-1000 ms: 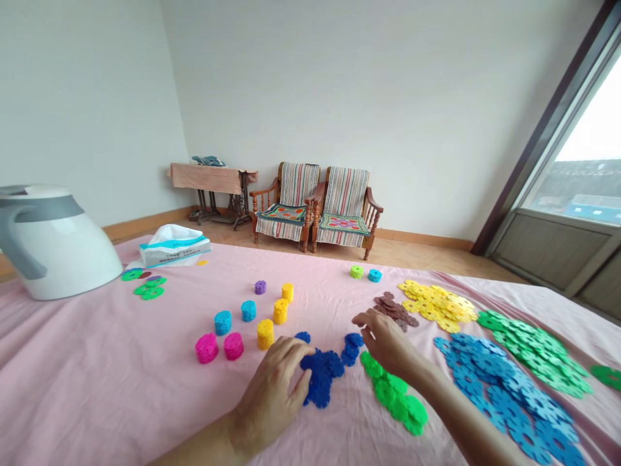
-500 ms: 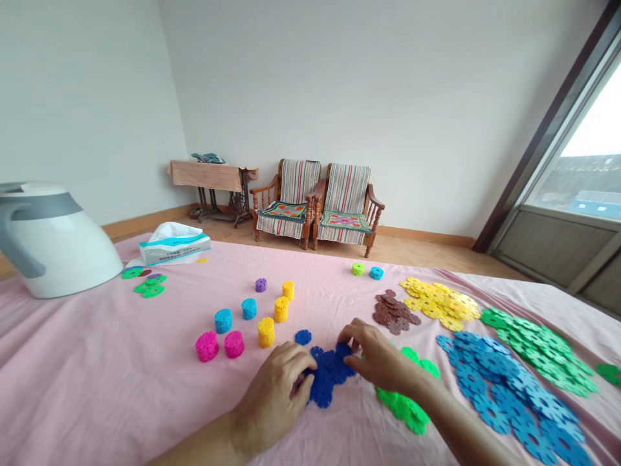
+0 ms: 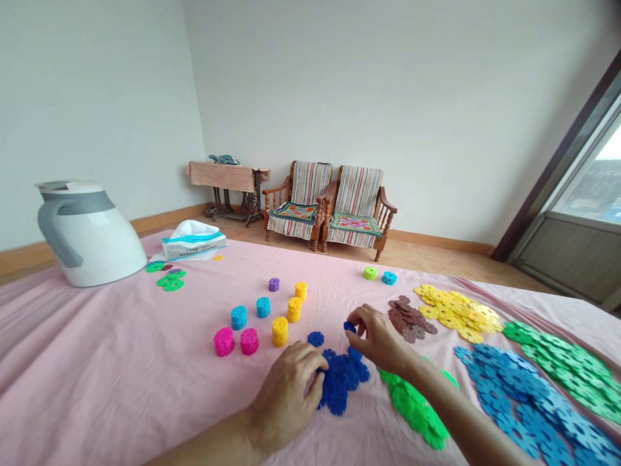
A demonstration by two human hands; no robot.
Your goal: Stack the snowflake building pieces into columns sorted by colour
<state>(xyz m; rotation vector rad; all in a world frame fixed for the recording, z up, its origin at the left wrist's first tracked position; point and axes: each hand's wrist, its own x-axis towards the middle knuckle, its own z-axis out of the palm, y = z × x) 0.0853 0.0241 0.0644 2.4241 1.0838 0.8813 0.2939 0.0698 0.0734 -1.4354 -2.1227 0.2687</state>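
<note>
My right hand (image 3: 376, 333) pinches a dark blue notched plastic disc (image 3: 349, 326) just above the cloth. Below it and to its left lies a loose pile of dark blue discs (image 3: 342, 382). At that pile's left edge is my left hand (image 3: 291, 388), its thumb and fingers curled together; what they hold, if anything, is hidden. A single dark blue disc or low stack (image 3: 315, 338) sits just beyond the pile. Farther left stand yellow stacks (image 3: 280, 331), pink stacks (image 3: 249, 341), light blue stacks (image 3: 239, 317) and a purple stack (image 3: 274, 285).
On the right lie piles of bright green discs (image 3: 412, 404), brown discs (image 3: 410, 319), yellow discs (image 3: 458, 309), blue discs (image 3: 519, 388) and green discs (image 3: 563, 356). A white jug (image 3: 104, 239) and a tissue pack (image 3: 194, 243) stand at the left of the pink cloth (image 3: 121, 369).
My right hand has lifted a dark blue disc up and away from the pile. My left hand stays at the pile's left edge. The whole view has shifted slightly.
</note>
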